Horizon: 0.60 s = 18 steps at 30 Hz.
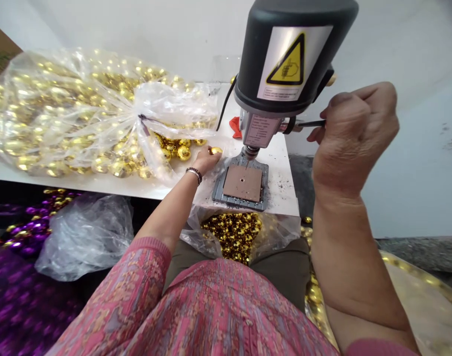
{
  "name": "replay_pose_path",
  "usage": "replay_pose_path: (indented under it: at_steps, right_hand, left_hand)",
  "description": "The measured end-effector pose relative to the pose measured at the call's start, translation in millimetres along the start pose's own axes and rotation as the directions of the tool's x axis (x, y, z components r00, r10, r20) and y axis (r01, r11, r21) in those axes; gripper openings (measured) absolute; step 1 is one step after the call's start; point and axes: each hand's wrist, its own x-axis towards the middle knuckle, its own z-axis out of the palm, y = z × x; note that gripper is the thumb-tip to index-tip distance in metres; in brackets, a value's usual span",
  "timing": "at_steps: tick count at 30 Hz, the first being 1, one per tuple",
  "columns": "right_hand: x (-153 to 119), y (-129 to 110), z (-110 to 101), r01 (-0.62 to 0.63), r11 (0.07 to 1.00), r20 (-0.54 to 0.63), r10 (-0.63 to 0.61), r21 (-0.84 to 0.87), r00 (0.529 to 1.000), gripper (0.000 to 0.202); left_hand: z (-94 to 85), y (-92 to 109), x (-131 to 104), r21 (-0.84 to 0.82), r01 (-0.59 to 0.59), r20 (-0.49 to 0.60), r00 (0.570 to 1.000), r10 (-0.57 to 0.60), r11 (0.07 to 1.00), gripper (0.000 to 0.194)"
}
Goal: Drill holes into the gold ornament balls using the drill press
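Observation:
My left hand is closed on a shiny gold ball, just left of the drill press base. Beside it, more gold balls spill from the mouth of a clear plastic bag. My right hand is wrapped round the lever on the right side of the drill press. Under the drill's chuck lies a square brown plate with a small hole in it, resting on the grey metal base.
Dark shavings lie scattered on the white table. A red object sits behind the drill. Gold balls fill an open bag at my lap. Purple balls and a crumpled clear bag are at lower left.

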Motion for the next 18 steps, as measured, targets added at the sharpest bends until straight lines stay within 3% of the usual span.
replay_pose_path:
  at_steps: [3, 5, 8, 11, 15, 18]
  right_hand:
    - [-0.3, 4.7, -0.1, 0.031, 0.999, -0.003, -0.031, 0.017, 1.0, 0.033]
    - [-0.9, 6.4, 0.3, 0.029, 0.999, -0.012, -0.029, 0.033, 1.0, 0.035]
    - [-1.4, 8.5, 0.5, 0.035, 0.998, -0.01, -0.035, 0.049, 0.999, 0.036]
    - [-1.3, 10.4, -0.2, 0.052, 0.997, 0.001, -0.052, 0.048, 0.999, 0.033]
    - [-0.8, 8.5, 0.5, 0.023, 0.999, 0.0, -0.023, 0.024, 1.0, 0.025]
    - [-0.3, 4.3, 1.9, -0.009, 1.0, -0.007, 0.009, 0.014, 1.0, 0.022]
  left_hand:
    - [-2.0, 6.4, -14.7, -0.019, 0.078, -0.021, 0.997, -0.078, 0.997, 0.052]
    - [-8.9, 9.0, -26.7, -0.143, 0.063, 0.017, 0.998, -0.061, 0.988, 0.059]
    - [-23.3, 9.2, -48.2, -0.427, 0.019, 0.187, 0.98, 0.067, 0.904, 0.063]
    - [-31.4, 6.7, -71.4, -0.594, 0.093, 0.369, 0.914, 0.169, 0.799, 0.067]
    - [-23.0, 7.9, -94.7, -0.553, 0.174, 0.496, 0.854, 0.155, 0.815, 0.064]
    - [-10.0, 15.6, -102.8, -0.408, 0.116, 0.48, 0.871, 0.105, 0.906, 0.06]
